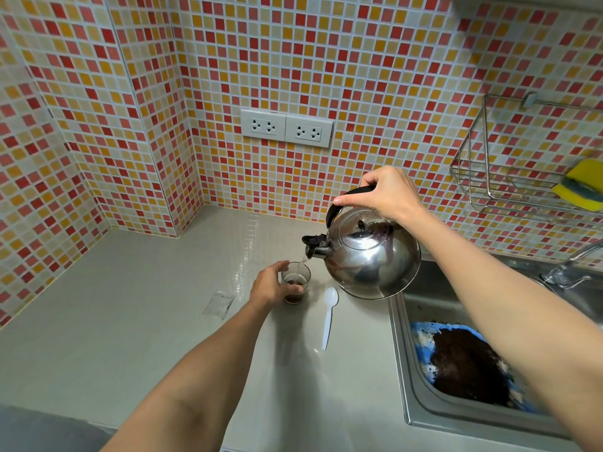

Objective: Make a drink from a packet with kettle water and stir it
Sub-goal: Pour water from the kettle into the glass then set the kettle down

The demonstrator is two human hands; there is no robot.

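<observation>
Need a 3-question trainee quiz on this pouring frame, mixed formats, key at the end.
1. True or false: the white plastic spoon is standing in the cup.
2. Which hand grips the kettle handle?
A. left hand
B. right hand
C. neither
3. Fill in: the empty clear packet lies on the counter to the ____ of the cup, as seen in the head view.

Key:
1. False. It lies flat on the counter between the cup and the sink.
2. B. The right hand tilts the kettle; the left hand steadies the cup.
3. left
</observation>
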